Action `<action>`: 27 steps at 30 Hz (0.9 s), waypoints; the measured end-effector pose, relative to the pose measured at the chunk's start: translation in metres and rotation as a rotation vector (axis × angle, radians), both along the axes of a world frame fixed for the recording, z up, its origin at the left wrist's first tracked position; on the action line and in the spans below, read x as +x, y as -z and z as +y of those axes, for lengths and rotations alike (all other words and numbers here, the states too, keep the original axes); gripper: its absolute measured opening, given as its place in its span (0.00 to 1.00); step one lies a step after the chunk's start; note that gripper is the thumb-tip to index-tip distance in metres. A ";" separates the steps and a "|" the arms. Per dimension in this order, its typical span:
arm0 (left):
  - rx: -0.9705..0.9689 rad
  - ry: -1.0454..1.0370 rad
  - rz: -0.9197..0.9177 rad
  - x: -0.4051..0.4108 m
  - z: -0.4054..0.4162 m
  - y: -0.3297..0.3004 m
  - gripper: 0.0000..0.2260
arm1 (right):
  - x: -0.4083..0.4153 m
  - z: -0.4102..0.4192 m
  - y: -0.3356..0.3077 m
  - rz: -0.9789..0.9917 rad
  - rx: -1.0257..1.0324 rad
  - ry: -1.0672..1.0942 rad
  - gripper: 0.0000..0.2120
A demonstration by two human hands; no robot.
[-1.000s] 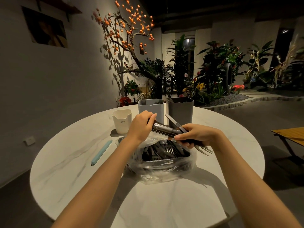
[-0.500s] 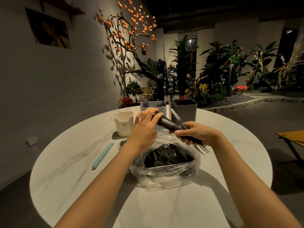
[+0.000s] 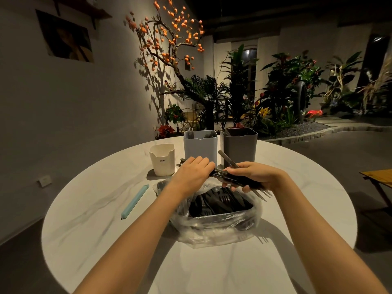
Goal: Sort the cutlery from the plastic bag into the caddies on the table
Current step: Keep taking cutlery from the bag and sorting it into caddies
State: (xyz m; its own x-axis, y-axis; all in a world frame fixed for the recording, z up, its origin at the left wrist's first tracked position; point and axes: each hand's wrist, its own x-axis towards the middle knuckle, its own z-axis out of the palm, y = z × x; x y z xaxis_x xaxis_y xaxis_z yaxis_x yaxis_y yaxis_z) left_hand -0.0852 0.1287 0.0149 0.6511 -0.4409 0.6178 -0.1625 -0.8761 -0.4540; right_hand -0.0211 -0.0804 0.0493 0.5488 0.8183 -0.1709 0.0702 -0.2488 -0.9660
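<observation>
Cutlery bundle (image 3: 237,179) held above the plastic bag (image 3: 214,223): right hand (image 3: 257,174) grips it mid-length, tines pointing right; left hand (image 3: 192,172) lies over the handle ends, fingers curled down on them. Bag open, dark forks and other cutlery inside. Light grey caddy (image 3: 200,146) shows fork tines at rim. Dark grey caddy (image 3: 238,144) holds a few pieces, type unclear. White caddy (image 3: 162,159), contents not visible. All on round white table (image 3: 95,219); dim room, plants behind. Blue clip (image 3: 135,201) lies left of bag.
</observation>
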 end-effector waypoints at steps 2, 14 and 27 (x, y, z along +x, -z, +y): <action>-0.040 -0.039 0.028 0.000 0.006 0.002 0.08 | 0.001 -0.001 0.000 0.004 -0.017 0.043 0.15; -0.376 -0.268 0.491 -0.007 0.008 -0.002 0.04 | 0.009 0.004 0.002 0.079 0.242 0.382 0.14; -1.480 0.178 1.160 -0.015 0.000 -0.013 0.10 | 0.023 0.019 0.012 0.137 0.222 0.517 0.16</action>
